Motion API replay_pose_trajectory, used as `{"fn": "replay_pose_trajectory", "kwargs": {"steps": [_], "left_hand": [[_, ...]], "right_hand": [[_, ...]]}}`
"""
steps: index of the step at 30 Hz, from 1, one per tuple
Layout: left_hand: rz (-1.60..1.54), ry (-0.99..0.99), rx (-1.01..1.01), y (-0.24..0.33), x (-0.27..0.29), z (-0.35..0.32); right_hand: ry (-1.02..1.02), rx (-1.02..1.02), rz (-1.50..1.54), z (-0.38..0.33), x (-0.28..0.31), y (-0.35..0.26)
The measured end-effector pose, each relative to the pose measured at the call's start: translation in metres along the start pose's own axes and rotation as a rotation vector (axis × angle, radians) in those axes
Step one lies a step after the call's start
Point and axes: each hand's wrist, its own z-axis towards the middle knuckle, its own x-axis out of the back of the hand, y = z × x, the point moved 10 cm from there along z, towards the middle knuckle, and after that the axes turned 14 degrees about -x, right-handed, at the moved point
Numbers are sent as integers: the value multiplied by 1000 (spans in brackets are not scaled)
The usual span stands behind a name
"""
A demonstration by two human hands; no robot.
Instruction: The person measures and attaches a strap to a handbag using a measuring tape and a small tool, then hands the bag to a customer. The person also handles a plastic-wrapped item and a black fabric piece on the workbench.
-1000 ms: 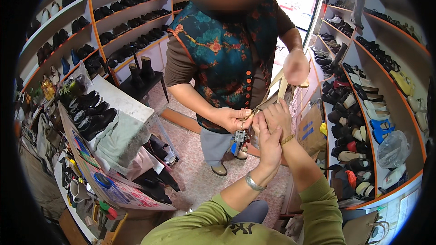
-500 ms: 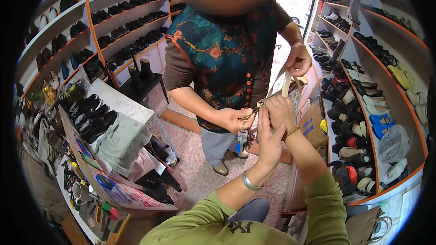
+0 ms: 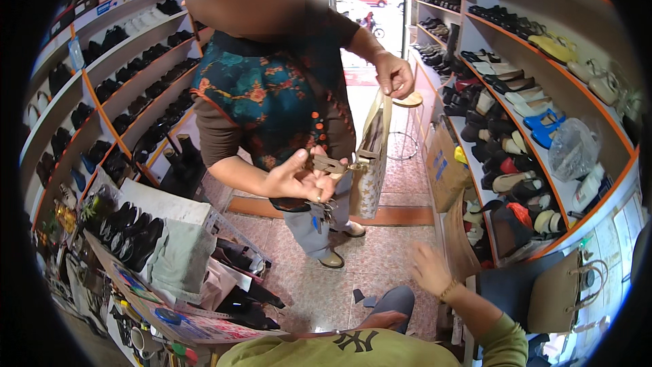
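My right hand point(image 3: 429, 269) is lowered over the floor, apart from the bag. Its fingers look loosely spread, a little blurred, with nothing seen in them. Low at my lap, part of my left hand point(image 3: 386, 321) shows by my grey-blue knee point(image 3: 395, 302); its fingers cannot be made out. Facing me, a person in a flowered vest holds up a beige patterned handbag point(image 3: 367, 187) by its strap point(image 3: 382, 117). The person's other hand point(image 3: 293, 178) is palm up under a brown strap tab point(image 3: 327, 163), with a bunch of keys point(image 3: 320, 214) hanging below.
Shelves of shoes point(image 3: 516, 98) line the right side, with a cardboard box point(image 3: 448, 163) at their foot. More shoe shelves point(image 3: 136, 78) stand at left. A cluttered bench with a grey cloth point(image 3: 178, 258) is near left. A taupe handbag point(image 3: 560, 292) stands near right; a stool point(image 3: 409, 100) is behind.
Both my hands have come away from the handbag: the right down and aside, the left back to my lap. The person has raised the bag, now held alone. My view has shifted right.
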Motion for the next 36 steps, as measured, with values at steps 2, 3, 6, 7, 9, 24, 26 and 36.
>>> {"fn": "replay_pose_trajectory", "kwargs": {"steps": [2, 3, 6, 7, 9, 24, 26, 36], "left_hand": [[-153, -92, 202, -53, -29, -43], [-225, -135, 307, -75, -40, -63], [-258, -187, 206, -98, -55, -73], [-183, -278, 263, -108, -65, -73], [123, -549, 185, -109, -82, -61], [95, -574, 133, -70, -196, -13], [260, -578, 126, -67, -177, -10], [538, -405, 247, -60, -111, -1]], "right_hand": [[-129, -115, 38, -51, -21, 31], [-192, -188, 44, -74, -31, 44], [-348, -322, 156, -137, -45, 61], [-354, -350, 149, -152, -45, 64], [-367, -396, 151, -180, -41, 67], [-163, -531, 324, -285, 10, 66], [-75, -485, 310, -287, 30, 62], [350, -622, 373, -329, 90, 79]]}}
